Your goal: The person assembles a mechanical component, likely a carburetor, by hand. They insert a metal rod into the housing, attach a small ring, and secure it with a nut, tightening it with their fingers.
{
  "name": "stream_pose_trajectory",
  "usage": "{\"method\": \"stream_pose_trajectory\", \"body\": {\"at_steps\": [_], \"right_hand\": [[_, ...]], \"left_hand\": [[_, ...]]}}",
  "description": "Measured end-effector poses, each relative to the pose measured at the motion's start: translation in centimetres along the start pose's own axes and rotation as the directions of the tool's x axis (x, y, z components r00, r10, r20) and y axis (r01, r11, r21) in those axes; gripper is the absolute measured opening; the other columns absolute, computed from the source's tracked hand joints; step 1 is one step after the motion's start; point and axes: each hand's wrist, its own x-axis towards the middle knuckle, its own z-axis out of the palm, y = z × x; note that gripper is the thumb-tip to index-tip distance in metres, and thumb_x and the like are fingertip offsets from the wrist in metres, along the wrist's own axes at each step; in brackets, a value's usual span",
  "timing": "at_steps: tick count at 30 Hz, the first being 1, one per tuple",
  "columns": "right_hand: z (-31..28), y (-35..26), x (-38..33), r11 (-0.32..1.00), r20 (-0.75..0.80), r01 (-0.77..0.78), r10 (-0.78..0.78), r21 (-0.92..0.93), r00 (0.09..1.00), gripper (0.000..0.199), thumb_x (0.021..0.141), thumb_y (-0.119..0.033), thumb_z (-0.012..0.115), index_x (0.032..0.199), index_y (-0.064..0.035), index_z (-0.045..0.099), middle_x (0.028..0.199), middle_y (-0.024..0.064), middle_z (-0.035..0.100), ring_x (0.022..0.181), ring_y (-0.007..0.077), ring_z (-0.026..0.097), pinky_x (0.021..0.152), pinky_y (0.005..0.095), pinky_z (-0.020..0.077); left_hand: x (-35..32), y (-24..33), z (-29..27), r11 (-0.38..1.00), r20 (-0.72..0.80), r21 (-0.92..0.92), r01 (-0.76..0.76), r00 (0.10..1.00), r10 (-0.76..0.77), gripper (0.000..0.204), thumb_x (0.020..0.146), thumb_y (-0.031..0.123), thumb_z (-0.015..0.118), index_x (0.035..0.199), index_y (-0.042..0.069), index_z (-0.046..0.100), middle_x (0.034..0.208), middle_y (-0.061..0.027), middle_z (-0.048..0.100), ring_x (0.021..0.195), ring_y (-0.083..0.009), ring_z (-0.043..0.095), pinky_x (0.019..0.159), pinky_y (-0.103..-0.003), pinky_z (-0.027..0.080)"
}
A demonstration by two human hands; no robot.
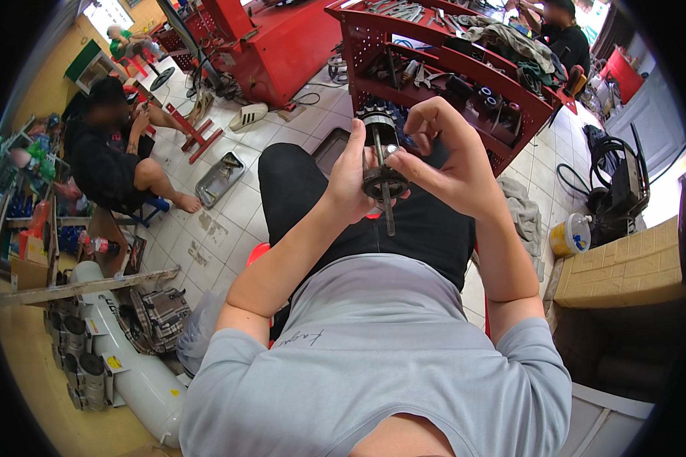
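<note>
A: Start wide. What surrounds the work?

B: A tiled workshop floor, with a red tool trolley [465,84] straight ahead, its shelves crowded with tools and rags. Off to the person's left a co-worker [114,164] sits low on a stool; a white gas cylinder [133,365] lies on the floor nearer by, and a metal tray [219,179] sits on the tiles between them.

A: And the person themselves?

B: Seated, in dark trousers and a grey shirt, both forearms raised over the lap. The motor rotor [381,164] is held up in front of the chest, above the knees, its shaft pointing roughly down.

A: How do the hands stand?

B: Close together, both on the rotor. The left hand [349,179] wraps the side of the body and steadies it; the right hand [453,164] curls over from the other side, fingertips pinching near the shaft at the core.

A: What would doing this well call for?

B: I'd judge the left hand should carry the weight and keep the shaft upright, so the right fingers work freely — turning or feeling, not squeezing. Keeping it over the lap seems sensible too.

A: And the rotor's look?

B: A dark, stubby cylinder with a ribbed, slotted top, a lighter metal collar midway, and a thin steel shaft [389,217] sticking out below — worn and greasy, by the look of it.
</note>
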Motion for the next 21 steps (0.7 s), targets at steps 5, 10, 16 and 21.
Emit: {"method": "stream_pose_trajectory", "body": {"at_steps": [5, 10, 16, 21], "right_hand": [[0.11, 0.14, 0.10, 0.995, 0.014, 0.066, -0.068, 0.071, 0.998, 0.034, 0.078, -0.009, 0.071, 0.107, -0.0031, 0.053, 0.088, -0.0009, 0.051, 0.077, 0.0077, 0.046, 0.075, 0.0233, 0.0365], [-0.33, -0.05, 0.02, 0.999, 0.089, 0.035, -0.035, 0.005, 0.995, 0.035, 0.077, -0.004, 0.069, 0.109, -0.0026, 0.055, 0.088, -0.0002, 0.051, 0.077, 0.0099, 0.046, 0.076, 0.0253, 0.0380], [-0.09, -0.44, 0.06, 1.000, 0.103, -0.011, 0.010, 0.013, 0.995, 0.034, 0.077, 0.000, 0.066, 0.110, -0.0009, 0.055, 0.088, 0.0009, 0.052, 0.076, 0.0107, 0.047, 0.075, 0.0257, 0.0386], [0.01, -0.17, 0.10, 0.996, 0.083, 0.039, -0.046, 0.077, 0.995, 0.034, 0.077, 0.001, 0.065, 0.110, -0.0013, 0.055, 0.088, 0.0012, 0.052, 0.076, 0.0103, 0.048, 0.073, 0.0238, 0.0385]], "left_hand": [[0.09, -0.08, 0.04, 1.000, 0.005, -0.007, 0.000, 1.000, 0.000, 0.069, 0.095, 0.065, 0.017, 0.102, 0.009, 0.057, 0.085, -0.0029, 0.060, 0.071, -0.0160, 0.061, 0.051, -0.031, 0.047], [0.24, -0.19, -0.17, 0.999, 0.006, -0.037, 0.008, 1.000, -0.008, 0.067, 0.095, 0.065, 0.017, 0.107, 0.010, 0.055, 0.088, -0.0023, 0.059, 0.071, -0.0145, 0.060, 0.051, -0.031, 0.047], [0.21, -0.12, -0.36, 1.000, 0.034, -0.010, 0.017, 0.999, -0.017, 0.067, 0.095, 0.065, 0.017, 0.111, 0.010, 0.053, 0.090, -0.0024, 0.058, 0.071, -0.0137, 0.061, 0.051, -0.031, 0.047], [0.24, -0.22, -0.46, 0.998, 0.105, -0.054, -0.025, 0.994, 0.031, 0.068, 0.095, 0.065, 0.017, 0.112, 0.009, 0.051, 0.091, -0.0028, 0.058, 0.073, -0.0137, 0.061, 0.055, -0.031, 0.050]]}}
